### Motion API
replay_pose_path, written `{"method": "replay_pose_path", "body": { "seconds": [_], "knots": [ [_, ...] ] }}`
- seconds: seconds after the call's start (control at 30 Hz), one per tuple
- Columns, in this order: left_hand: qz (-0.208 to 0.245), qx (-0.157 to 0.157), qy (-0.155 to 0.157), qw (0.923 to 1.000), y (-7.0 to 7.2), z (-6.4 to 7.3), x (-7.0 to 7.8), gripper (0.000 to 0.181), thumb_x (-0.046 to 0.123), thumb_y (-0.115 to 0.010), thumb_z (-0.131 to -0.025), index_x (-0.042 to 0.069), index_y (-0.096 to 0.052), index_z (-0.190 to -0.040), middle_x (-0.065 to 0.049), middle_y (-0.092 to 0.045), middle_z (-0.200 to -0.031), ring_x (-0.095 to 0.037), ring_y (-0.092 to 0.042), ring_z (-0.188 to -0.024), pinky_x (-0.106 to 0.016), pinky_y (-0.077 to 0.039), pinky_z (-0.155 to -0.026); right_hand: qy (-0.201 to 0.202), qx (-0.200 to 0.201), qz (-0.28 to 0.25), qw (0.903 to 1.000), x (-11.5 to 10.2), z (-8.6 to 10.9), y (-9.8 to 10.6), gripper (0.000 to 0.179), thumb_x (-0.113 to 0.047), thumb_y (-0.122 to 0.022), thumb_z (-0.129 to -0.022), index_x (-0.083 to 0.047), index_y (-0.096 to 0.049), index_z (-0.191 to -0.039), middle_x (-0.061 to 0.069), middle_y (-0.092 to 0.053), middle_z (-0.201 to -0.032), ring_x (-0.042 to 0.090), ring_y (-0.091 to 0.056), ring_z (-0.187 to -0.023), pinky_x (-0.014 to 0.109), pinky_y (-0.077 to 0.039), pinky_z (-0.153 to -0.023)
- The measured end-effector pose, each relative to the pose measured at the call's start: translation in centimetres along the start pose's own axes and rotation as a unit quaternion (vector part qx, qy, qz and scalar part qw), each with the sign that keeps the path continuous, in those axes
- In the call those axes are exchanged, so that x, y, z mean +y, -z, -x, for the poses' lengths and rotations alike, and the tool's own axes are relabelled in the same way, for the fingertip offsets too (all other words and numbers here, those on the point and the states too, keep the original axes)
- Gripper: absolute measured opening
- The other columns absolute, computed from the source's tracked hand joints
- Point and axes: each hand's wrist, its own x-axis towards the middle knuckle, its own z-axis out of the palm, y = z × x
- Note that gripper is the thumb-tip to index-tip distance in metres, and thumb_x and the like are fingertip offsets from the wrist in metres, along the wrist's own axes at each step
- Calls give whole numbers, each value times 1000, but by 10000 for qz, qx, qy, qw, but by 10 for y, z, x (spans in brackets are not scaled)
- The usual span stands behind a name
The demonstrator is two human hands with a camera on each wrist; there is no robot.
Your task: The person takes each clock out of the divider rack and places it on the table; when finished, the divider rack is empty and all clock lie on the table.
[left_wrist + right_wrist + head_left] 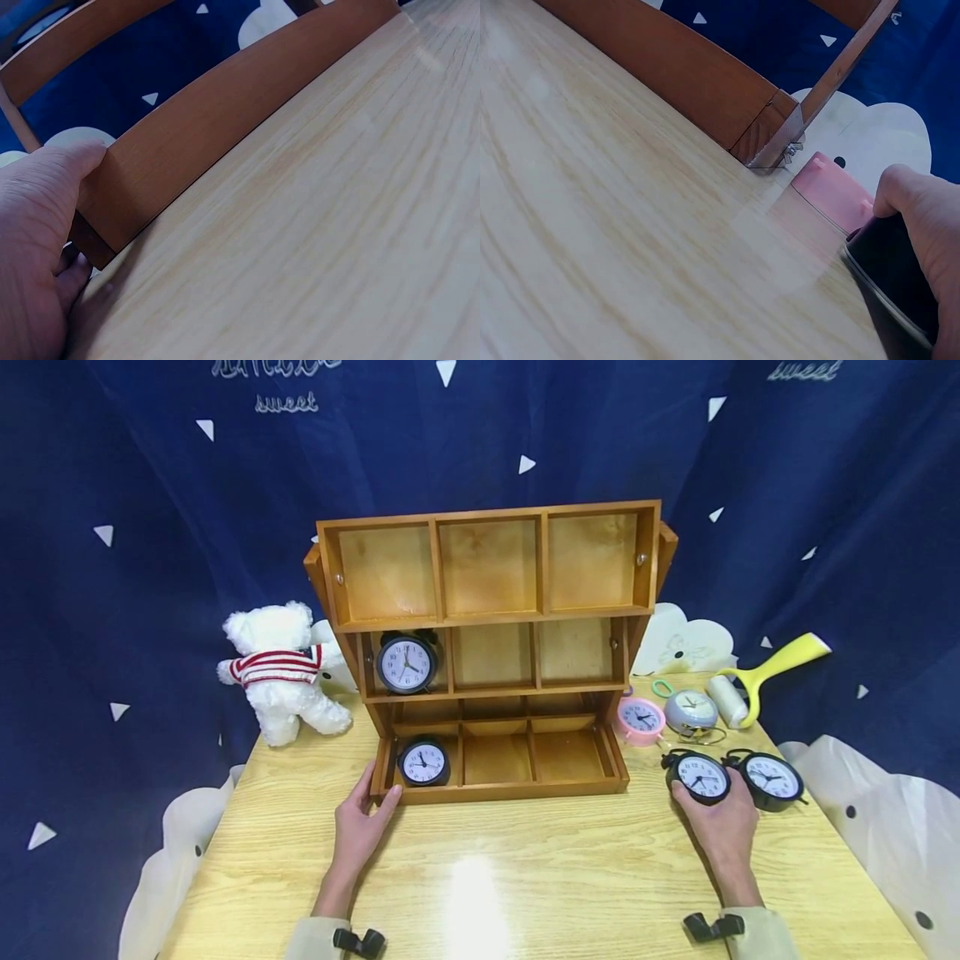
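Note:
A three-tier wooden shelf [495, 793] with square compartments stands on the table. My left hand [358, 831] grips its front left corner, thumb [82, 156] at the front board's top edge and fingers round the side. One black alarm clock [423, 762] sits in the bottom left compartment, another black alarm clock [407, 663] in the middle tier's left one. At the right, my right hand [723, 827] holds a black alarm clock [702, 777] between thumb and fingers; the right wrist view shows its dark casing [889, 262]. Beside that hand is another black alarm clock [772, 778].
Behind the right hand lie a pink alarm clock [641, 720], a grey-blue alarm clock [691, 710] and a yellow-handled roller [780, 664]. A white teddy bear [277, 672] sits left of the shelf. A dark blue curtain [480, 443] hangs behind the table [570, 877].

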Motion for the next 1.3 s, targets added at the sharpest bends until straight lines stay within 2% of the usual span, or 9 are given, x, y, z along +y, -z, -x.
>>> {"method": "replay_pose_path", "body": {
  "seconds": [0.23,0.43,0.53,0.63,0.73,0.87,1.03,1.1,1.3],
  "knots": [
    [106,13,-7,9999,1,1,1,69,17,-79,-96,6,-48,-156,-21,-54,-151,-35,-55,-136,-16,-44,-108,215,41,95,9997,-1,1,-1,87,-25,-90,-75,6,-50,-146,35,-55,-139,54,-51,-128,67,-41,-106],
    [287,49,-20,9996,0,-1,4,68,8,-78,-95,2,-48,-155,-24,-55,-148,-34,-58,-132,-10,-45,-104,877,546,-243,9944,-3,0,-2,82,-21,-85,-75,6,-53,-144,34,-54,-140,52,-48,-131,66,-38,-111],
    [290,28,-15,9996,0,0,13,68,6,-78,-95,-3,-46,-154,-27,-53,-148,-37,-56,-133,-13,-44,-106,1287,797,-429,9875,-5,-1,-1,77,-22,-83,-76,6,-56,-142,33,-56,-139,53,-50,-131,58,-40,-115],
    [280,-29,-20,9996,1,3,27,68,6,-77,-95,-6,-45,-153,-30,-53,-147,-38,-55,-133,-21,-44,-109,1618,863,-582,9813,-10,-2,0,75,-21,-82,-77,6,-57,-142,31,-58,-141,52,-51,-132,41,-40,-120],
    [225,-96,-35,9997,4,6,40,67,6,-77,-95,-8,-45,-153,-30,-54,-146,-38,-56,-133,-26,-46,-109,1813,716,-763,9779,-18,-2,2,75,-20,-83,-78,3,-58,-145,30,-57,-145,51,-51,-134,26,-36,-122],
    [211,-94,-56,9997,4,7,41,67,6,-77,-95,-9,-45,-152,-30,-55,-145,-39,-56,-133,-25,-46,-109,1873,357,-1053,9760,-31,1,4,72,-15,-83,-81,-2,-58,-147,28,-57,-146,41,-52,-138,17,-32,-118],
    [237,-25,-63,9997,1,2,19,68,8,-77,-95,-4,-45,-154,-28,-54,-148,-37,-54,-135,-16,-43,-108,1707,-384,-1472,9735,-46,7,2,63,-8,-77,-90,-9,-57,-150,21,-58,-148,6,-47,-139,13,-31,-115],
    [217,-19,-77,9997,0,0,9,68,10,-78,-96,-2,-46,-155,-27,-53,-149,-37,-54,-136,-14,-42,-107,1662,-682,-1567,9712,-52,8,0,60,-8,-75,-93,-11,-57,-151,19,-58,-149,-2,-45,-137,12,-31,-115],
    [220,-21,-23,9998,0,0,0,70,17,-79,-95,4,-47,-156,-22,-53,-152,-31,-55,-136,-13,-43,-108,1532,-1359,-1565,9662,-66,10,-14,60,-11,-72,-98,-11,-52,-154,17,-53,-155,8,-48,-138,8,-33,-111]
  ]
}}
